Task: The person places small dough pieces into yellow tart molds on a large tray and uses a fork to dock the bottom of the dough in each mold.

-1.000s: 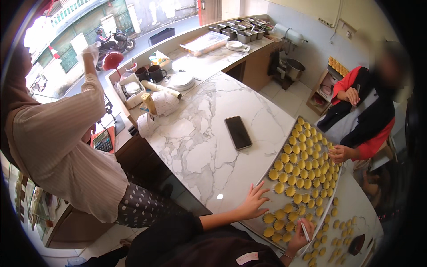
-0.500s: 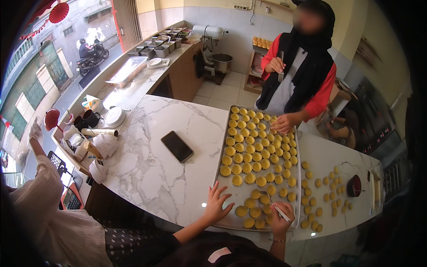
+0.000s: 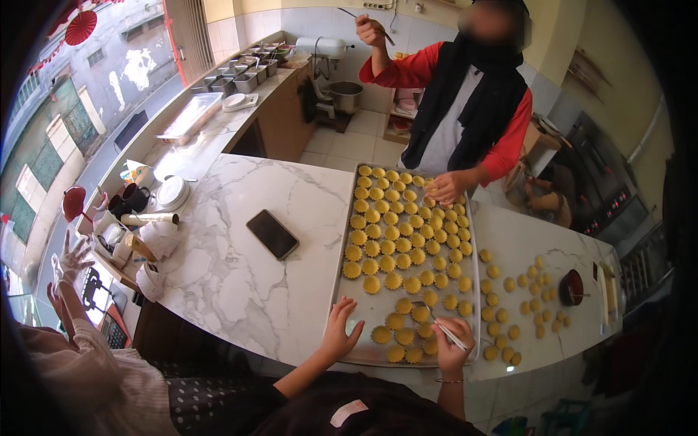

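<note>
A metal baking tray [image 3: 371, 311] full of small yellow fluted tart shells [image 3: 393, 280] lies on the marble counter before me. My left hand [image 3: 339, 333] is at the tray's near left edge, fingers spread, holding nothing. In my right hand [image 3: 454, 344] is a fork [image 3: 442, 324], its tines among the loosely grouped shells at the near end of the tray. Across the counter a co-worker in red sleeves raises another fork [image 3: 366, 25] in one hand. The co-worker's other hand [image 3: 447, 187] is over the shells at the far right of the tray.
More yellow tart pieces [image 3: 514, 332] are scattered on the counter right of the tray, near a dark bowl [image 3: 571, 288]. A black phone [image 3: 273, 235] lies to the left. Cups, plates [image 3: 172, 192] and paper-wrapped items stand farther left, where a person wears a clear glove.
The co-worker's fork has gone from chest height to up beside the head. My fork stays low among the near shells. The whole view has shifted slightly, and the passing motorbike is gone.
</note>
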`<state>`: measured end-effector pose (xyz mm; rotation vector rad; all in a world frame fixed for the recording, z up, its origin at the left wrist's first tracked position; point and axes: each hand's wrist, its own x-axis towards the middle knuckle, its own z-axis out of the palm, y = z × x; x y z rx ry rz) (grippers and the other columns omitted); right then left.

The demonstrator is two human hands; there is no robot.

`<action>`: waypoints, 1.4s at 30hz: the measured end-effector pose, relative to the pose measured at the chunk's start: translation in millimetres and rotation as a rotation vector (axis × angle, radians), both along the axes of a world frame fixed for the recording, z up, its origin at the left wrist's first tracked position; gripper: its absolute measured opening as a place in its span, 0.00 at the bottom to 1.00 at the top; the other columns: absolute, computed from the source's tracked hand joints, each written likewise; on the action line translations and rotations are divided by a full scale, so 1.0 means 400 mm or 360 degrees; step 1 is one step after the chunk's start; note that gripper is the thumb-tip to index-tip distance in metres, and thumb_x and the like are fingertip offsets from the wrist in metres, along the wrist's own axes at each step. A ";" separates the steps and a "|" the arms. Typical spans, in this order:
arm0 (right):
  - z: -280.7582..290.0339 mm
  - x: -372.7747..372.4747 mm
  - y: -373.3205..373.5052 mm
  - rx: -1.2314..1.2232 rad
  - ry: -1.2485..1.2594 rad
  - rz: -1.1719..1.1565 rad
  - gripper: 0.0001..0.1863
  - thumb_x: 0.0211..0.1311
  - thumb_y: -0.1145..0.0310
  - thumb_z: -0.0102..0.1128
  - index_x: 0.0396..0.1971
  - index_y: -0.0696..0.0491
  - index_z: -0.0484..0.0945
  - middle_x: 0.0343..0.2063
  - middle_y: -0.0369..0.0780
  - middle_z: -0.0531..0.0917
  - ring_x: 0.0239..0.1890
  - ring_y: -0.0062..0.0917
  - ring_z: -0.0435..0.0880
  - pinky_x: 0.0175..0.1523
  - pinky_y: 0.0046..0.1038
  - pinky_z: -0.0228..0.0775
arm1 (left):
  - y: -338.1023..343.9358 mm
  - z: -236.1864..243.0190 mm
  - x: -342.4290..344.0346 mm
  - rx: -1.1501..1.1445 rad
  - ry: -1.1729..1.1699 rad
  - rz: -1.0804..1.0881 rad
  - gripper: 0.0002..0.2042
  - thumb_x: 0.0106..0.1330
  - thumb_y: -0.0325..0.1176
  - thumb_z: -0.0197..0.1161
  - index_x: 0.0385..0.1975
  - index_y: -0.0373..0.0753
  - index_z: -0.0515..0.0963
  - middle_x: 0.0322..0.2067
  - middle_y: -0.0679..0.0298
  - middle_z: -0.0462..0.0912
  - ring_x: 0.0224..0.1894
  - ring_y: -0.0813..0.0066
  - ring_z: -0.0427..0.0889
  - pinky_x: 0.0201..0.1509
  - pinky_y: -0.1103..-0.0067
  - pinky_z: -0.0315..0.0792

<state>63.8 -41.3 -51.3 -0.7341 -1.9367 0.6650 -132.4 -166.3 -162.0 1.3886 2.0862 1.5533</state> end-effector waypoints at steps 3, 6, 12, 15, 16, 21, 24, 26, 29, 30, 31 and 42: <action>-0.007 0.026 0.009 -0.0035 0.0013 0.0001 0.11 0.49 0.83 0.68 0.34 0.56 0.82 0.32 0.41 0.80 0.33 0.26 0.82 0.34 0.25 0.77 | 0.005 0.015 0.019 -0.0021 -0.0090 -0.0012 0.23 0.62 0.29 0.61 0.56 0.33 0.66 0.56 0.50 0.67 0.60 0.49 0.68 0.63 0.64 0.65; 0.002 0.055 0.018 -0.0061 0.0000 -0.0008 0.11 0.50 0.83 0.67 0.34 0.57 0.81 0.33 0.41 0.80 0.33 0.26 0.82 0.35 0.25 0.78 | 0.015 0.015 0.033 0.0089 -0.0226 0.0005 0.21 0.60 0.25 0.59 0.54 0.29 0.66 0.54 0.47 0.67 0.57 0.52 0.71 0.62 0.66 0.67; 0.017 0.085 0.036 -0.0042 -0.0053 0.0064 0.11 0.51 0.84 0.66 0.35 0.57 0.81 0.33 0.42 0.80 0.33 0.25 0.82 0.36 0.24 0.79 | -0.013 -0.005 0.043 -0.0002 -0.0418 0.0192 0.20 0.67 0.26 0.52 0.58 0.31 0.63 0.55 0.47 0.68 0.59 0.53 0.70 0.64 0.67 0.64; 0.028 0.118 0.049 0.0023 -0.0064 0.0024 0.11 0.50 0.84 0.66 0.35 0.57 0.81 0.33 0.42 0.80 0.33 0.25 0.82 0.36 0.24 0.78 | 0.002 -0.020 0.064 0.0020 -0.0578 0.0177 0.20 0.68 0.26 0.50 0.59 0.30 0.62 0.57 0.47 0.68 0.62 0.55 0.68 0.66 0.68 0.61; 0.030 0.129 0.050 0.0026 -0.0073 -0.0001 0.11 0.50 0.83 0.67 0.34 0.56 0.82 0.32 0.41 0.81 0.32 0.25 0.82 0.36 0.24 0.77 | 0.002 -0.024 0.073 0.0004 -0.0663 0.0166 0.20 0.69 0.26 0.49 0.60 0.30 0.61 0.58 0.47 0.67 0.64 0.56 0.66 0.67 0.68 0.60; 0.021 0.173 0.058 0.0013 -0.0076 -0.0054 0.12 0.48 0.82 0.69 0.34 0.55 0.82 0.31 0.40 0.81 0.32 0.26 0.81 0.35 0.24 0.74 | 0.022 0.018 0.137 -0.0004 -0.0836 0.0050 0.23 0.70 0.27 0.47 0.64 0.30 0.56 0.60 0.45 0.65 0.67 0.57 0.62 0.69 0.68 0.56; 0.006 0.197 0.065 0.0012 -0.0105 -0.0075 0.12 0.47 0.82 0.70 0.34 0.55 0.82 0.30 0.40 0.81 0.32 0.26 0.81 0.35 0.24 0.73 | 0.052 0.017 0.178 -0.0021 -0.0840 -0.0005 0.26 0.70 0.28 0.46 0.67 0.30 0.51 0.62 0.43 0.62 0.68 0.55 0.60 0.70 0.68 0.53; 0.002 0.208 0.071 -0.0004 -0.0133 -0.0087 0.12 0.47 0.82 0.70 0.34 0.55 0.82 0.31 0.40 0.81 0.32 0.26 0.81 0.35 0.24 0.73 | 0.075 0.018 0.208 -0.0050 -0.0838 -0.0022 0.27 0.71 0.30 0.47 0.67 0.30 0.49 0.63 0.42 0.61 0.68 0.53 0.59 0.69 0.68 0.53; 0.005 0.206 0.078 -0.0104 -0.0077 -0.0064 0.12 0.47 0.82 0.70 0.34 0.55 0.82 0.31 0.41 0.81 0.32 0.26 0.80 0.36 0.23 0.72 | 0.091 0.022 0.237 -0.0139 -0.0770 -0.0086 0.28 0.70 0.31 0.47 0.68 0.30 0.48 0.64 0.42 0.60 0.69 0.54 0.57 0.70 0.69 0.51; 0.010 0.203 0.080 -0.0123 -0.0063 -0.0078 0.12 0.47 0.82 0.69 0.34 0.55 0.82 0.31 0.41 0.81 0.32 0.26 0.80 0.36 0.23 0.72 | 0.095 0.024 0.244 -0.0187 -0.0735 -0.0119 0.29 0.70 0.31 0.47 0.68 0.30 0.47 0.64 0.42 0.59 0.69 0.54 0.56 0.71 0.69 0.49; 0.012 0.201 0.081 -0.0145 -0.0052 -0.0093 0.12 0.47 0.82 0.69 0.34 0.55 0.82 0.31 0.41 0.81 0.32 0.26 0.80 0.36 0.23 0.72 | 0.099 0.022 0.249 -0.0179 -0.0702 -0.0137 0.29 0.70 0.32 0.48 0.67 0.29 0.47 0.64 0.42 0.59 0.69 0.54 0.56 0.71 0.69 0.49; -0.006 0.184 0.094 -0.0097 -0.0081 -0.0099 0.11 0.48 0.81 0.69 0.33 0.55 0.82 0.30 0.40 0.81 0.32 0.26 0.80 0.36 0.25 0.72 | 0.101 0.040 0.126 -0.0124 0.0154 0.0328 0.13 0.58 0.26 0.59 0.44 0.38 0.77 0.49 0.53 0.75 0.61 0.49 0.66 0.62 0.62 0.61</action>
